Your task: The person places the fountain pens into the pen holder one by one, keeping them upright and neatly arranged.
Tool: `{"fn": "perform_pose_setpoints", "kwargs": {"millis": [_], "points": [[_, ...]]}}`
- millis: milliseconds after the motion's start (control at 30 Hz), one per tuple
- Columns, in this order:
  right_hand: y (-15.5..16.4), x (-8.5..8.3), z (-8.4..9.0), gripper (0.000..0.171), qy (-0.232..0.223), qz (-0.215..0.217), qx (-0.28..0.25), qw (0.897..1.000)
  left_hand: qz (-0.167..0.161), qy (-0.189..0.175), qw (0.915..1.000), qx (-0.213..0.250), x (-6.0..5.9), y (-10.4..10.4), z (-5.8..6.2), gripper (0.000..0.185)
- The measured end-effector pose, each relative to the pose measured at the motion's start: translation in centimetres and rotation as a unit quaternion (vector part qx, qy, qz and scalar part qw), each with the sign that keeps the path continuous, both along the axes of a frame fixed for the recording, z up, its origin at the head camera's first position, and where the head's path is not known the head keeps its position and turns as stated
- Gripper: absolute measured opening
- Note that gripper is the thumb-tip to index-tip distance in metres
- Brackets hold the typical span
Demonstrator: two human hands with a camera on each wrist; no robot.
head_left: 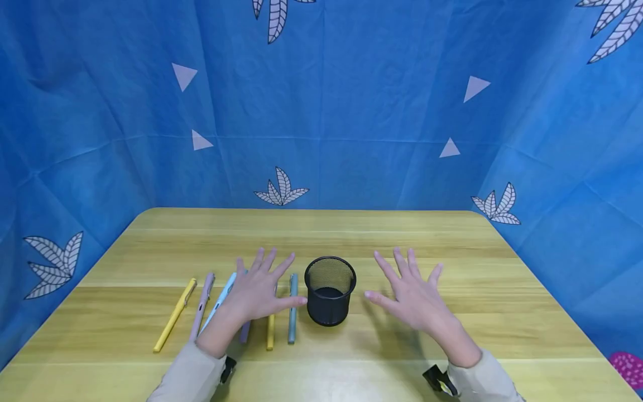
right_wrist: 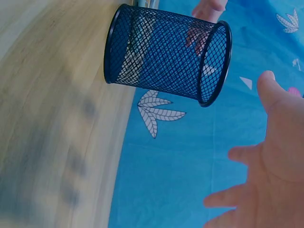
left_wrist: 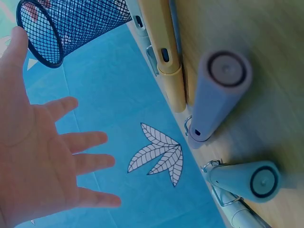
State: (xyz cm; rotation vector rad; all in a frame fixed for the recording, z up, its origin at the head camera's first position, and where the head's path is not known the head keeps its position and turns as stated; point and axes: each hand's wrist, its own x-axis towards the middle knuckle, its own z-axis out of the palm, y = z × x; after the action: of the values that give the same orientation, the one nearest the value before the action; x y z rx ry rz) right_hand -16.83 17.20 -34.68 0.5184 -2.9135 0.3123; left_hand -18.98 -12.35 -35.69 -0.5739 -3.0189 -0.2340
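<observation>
**Head view: pens in a row, mesh cup empty, both hands spread**

Head view, read from the left edge: a yellow pen (head_left: 174, 322) lies on the wooden table (head_left: 452, 335), then a mauve pen (head_left: 202, 306) just beside it, then a light blue pen (head_left: 221, 300) whose lower end runs under the left hand's wrist. All lie flat, roughly parallel, pointing away from the person.

Next comes the left hand (head_left: 258, 293) itself, hovering or lying over the middle of the row with all five fingers splayed wide and straight. It grips nothing; whether the palm presses on the pens beneath cannot be told. Under it a purple pen (head_left: 244, 332) and a second yellow pen (head_left: 270, 334) stick out toward the person. The left-wrist view shows the same spread palm above the pen ends.

Right of the thumb lies a grey-blue pen (head_left: 293, 307), close beside the black mesh pen cup (head_left: 329, 290), which stands upright near the table's middle. As far as its dark inside shows, it holds no pen, so by my reading none of the six has gone in and the whole sorting is left to do.

Farthest right, the right hand (head_left: 414, 296) is likewise fanned open, holding nothing, its thumb pointing at the cup but apart from it.
</observation>
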Motion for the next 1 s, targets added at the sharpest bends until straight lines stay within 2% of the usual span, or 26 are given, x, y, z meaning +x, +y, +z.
{"fn": "perform_pose_setpoints", "kwargs": {"millis": [433, 800, 900, 1000], "points": [[0.1, -1.0, -0.9, 0.072, 0.037, 0.072, -0.071, 0.994, -0.040, 0.017, 0.9965, 0.071, -0.2, -0.5, -0.4, 0.085], [-0.4, -1.4, -0.5, 0.066, -0.001, 0.072, -0.135, 0.988, -0.059, 0.039, 0.9952, 0.068, -0.5, -0.9, -0.4, 0.065], [-0.5, -1.5, -0.4, 0.061, -0.010, 0.086, -0.170, 0.982, -0.064, 0.045, 0.9945, 0.069, -0.5, -1.0, -0.4, 0.060], [-0.6, -1.7, -0.3, 0.056, -0.050, 0.110, -0.241, 0.963, -0.068, 0.055, 0.9936, 0.072, -0.7, -1.1, -0.4, 0.058]]}}
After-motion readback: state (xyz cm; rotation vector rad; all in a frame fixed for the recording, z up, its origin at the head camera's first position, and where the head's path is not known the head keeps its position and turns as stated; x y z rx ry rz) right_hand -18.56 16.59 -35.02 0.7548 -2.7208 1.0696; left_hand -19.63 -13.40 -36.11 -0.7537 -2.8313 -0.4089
